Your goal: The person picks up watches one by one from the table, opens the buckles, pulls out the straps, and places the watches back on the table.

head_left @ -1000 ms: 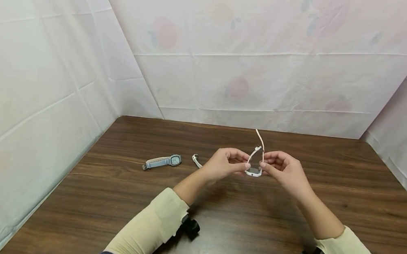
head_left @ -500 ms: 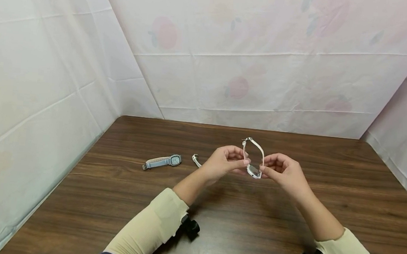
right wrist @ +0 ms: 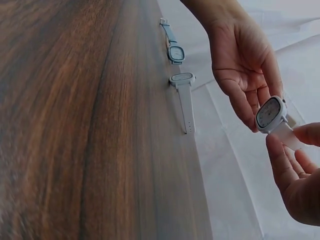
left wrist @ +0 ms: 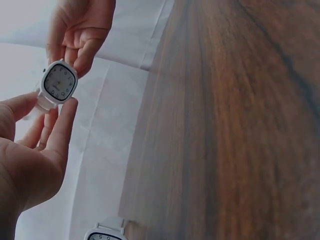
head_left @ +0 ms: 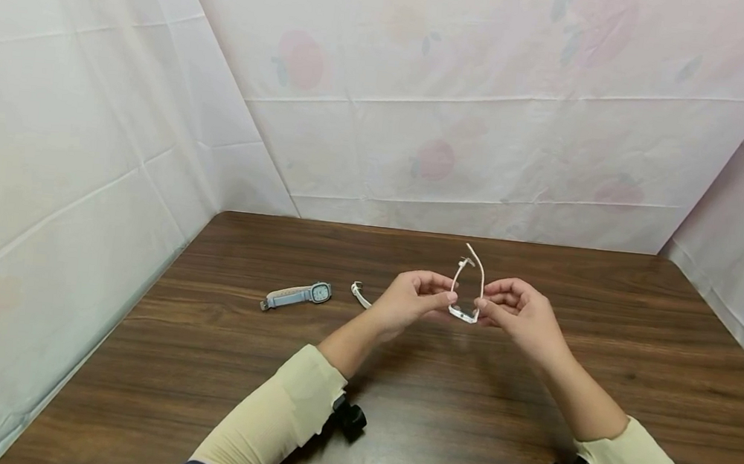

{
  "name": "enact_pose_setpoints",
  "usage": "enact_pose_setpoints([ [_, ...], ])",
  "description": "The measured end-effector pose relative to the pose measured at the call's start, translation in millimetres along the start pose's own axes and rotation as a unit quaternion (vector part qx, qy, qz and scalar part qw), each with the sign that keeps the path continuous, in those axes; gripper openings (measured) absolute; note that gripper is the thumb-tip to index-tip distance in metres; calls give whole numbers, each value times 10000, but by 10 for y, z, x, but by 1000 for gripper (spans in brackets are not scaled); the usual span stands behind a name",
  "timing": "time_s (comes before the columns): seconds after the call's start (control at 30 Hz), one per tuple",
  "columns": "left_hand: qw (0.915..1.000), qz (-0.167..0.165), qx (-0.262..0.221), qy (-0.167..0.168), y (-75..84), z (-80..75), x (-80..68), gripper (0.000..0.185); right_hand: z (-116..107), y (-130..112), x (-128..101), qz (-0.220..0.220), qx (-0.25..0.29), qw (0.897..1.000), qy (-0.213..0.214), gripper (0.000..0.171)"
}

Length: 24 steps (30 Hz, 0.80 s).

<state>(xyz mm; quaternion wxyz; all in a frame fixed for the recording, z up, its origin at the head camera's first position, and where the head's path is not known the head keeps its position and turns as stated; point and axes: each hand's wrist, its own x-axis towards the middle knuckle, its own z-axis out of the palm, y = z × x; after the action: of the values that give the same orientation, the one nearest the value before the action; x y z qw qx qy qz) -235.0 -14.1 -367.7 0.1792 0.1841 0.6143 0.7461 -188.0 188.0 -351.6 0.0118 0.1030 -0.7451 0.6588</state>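
Observation:
A white wristwatch with a rounded-square dial is held up between both hands, above the table. My left hand pinches its left side between thumb and fingers, near where the strap meets the case. On the opposite side, my right hand pinches the other strap end by the case. The two strap halves curve upward in the head view, their free ends apart, with the buckle on the left one. The watch's dial faces the left wrist camera, numerals visible. Another white watch lies behind my left hand, mostly hidden in the head view.
A light blue watch lies flat on the dark wood table, left of the second white watch. Pale printed sheets hang along the table's back and sides. Small black cameras are strapped under both wrists.
The held watch has turned between the fingers. Its strap ends, close together at the upper left half a second ago, now stand apart. Both hands have stayed nearly in place.

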Motion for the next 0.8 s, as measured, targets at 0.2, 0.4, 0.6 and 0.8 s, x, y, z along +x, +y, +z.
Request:
enact_pose_setpoints([
  [0.2, 9996, -211, -172, 124, 1, 45, -12, 26, 8, 16, 7, -117, -52, 9998, -177, 28],
  [0.4, 9974, -326, -521, 376, -27, 52, 13, 28, -11, 2, -6, -544, -671, 9962, -56, 28],
  [0.6, 9944, -528, -702, 589, -6, 74, 9, 30, -61, 1, -20, -1332, -1831, 9740, 62, 24],
  [0.8, 9889, -662, -1060, 810, 0, 99, 15, 30, -62, 42, -22, -1542, -1784, 9715, -255, 36],
])
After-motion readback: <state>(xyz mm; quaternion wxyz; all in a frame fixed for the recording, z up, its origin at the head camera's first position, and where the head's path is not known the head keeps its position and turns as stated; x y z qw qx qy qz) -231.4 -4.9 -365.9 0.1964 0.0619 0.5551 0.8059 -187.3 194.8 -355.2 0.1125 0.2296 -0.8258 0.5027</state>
